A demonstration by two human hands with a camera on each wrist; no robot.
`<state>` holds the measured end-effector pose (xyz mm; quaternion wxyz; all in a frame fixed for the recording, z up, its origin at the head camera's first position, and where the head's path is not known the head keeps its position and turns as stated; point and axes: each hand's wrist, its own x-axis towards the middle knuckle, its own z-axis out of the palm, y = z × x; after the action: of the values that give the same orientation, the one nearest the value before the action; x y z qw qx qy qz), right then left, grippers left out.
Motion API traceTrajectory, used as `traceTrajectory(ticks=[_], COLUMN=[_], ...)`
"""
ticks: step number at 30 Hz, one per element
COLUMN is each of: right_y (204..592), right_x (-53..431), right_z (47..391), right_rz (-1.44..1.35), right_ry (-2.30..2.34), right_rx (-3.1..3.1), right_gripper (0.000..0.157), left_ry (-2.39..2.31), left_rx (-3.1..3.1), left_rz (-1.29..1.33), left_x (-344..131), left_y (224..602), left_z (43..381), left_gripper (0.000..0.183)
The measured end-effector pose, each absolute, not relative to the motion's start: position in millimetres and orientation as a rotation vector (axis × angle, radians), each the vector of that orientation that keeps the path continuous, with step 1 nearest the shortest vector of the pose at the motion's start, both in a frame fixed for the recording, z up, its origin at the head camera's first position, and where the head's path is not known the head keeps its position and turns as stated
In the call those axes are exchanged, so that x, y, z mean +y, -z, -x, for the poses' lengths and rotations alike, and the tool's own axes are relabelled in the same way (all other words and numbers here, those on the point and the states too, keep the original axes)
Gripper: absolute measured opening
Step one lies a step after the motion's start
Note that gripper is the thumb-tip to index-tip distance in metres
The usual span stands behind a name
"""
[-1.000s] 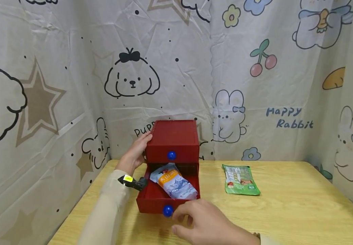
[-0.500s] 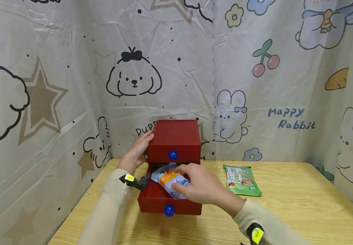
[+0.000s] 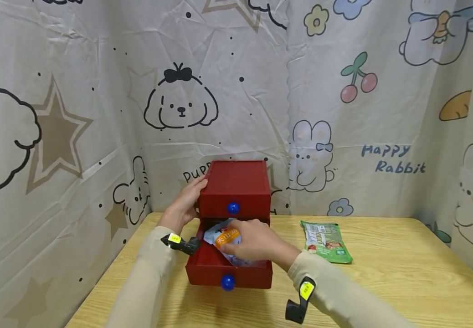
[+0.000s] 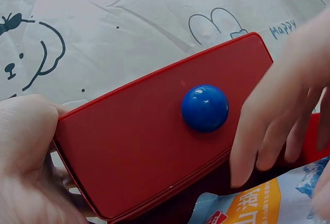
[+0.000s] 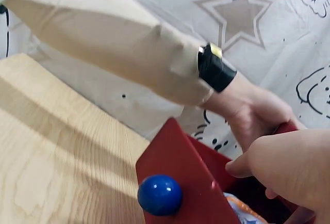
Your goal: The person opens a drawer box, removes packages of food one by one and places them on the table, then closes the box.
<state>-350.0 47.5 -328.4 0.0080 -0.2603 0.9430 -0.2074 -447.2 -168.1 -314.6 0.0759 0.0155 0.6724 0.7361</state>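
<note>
Just beneath the right hand (image 3: 259,239) — pouch (image 3: 222,236).

We've got a red 2-drawer box (image 3: 236,177) standing on the table (image 3: 384,273), blue round knob (image 3: 233,208) on ea. drawer; top drawer (image 3: 212,205) closed, btm drawer (image 3: 203,275) pulled out. Inside btm one we see a white/blue pkt (image 3: 223,239) w/ orange label, lying at a slant, partly hidden under R hand (image 3: 259,239); can't tell if gripped. L hand (image 3: 185,202) rests on box's L side
</note>
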Motion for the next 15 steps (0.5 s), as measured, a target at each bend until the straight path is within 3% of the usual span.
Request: traceTrajectory(ticks=[15], right_y=[342.6], right_x=[25.1], right_z=[362.4], right_rz=[0.622], right_ry=[0.365], right_rx=[2.939], right_gripper=[0.083], left_ry=[-2.211], left_rx=[2.012], left_rz=[-0.053], left_x=[-168.0], left_y=[314.5], left_z=[445.9], left_gripper=[0.055])
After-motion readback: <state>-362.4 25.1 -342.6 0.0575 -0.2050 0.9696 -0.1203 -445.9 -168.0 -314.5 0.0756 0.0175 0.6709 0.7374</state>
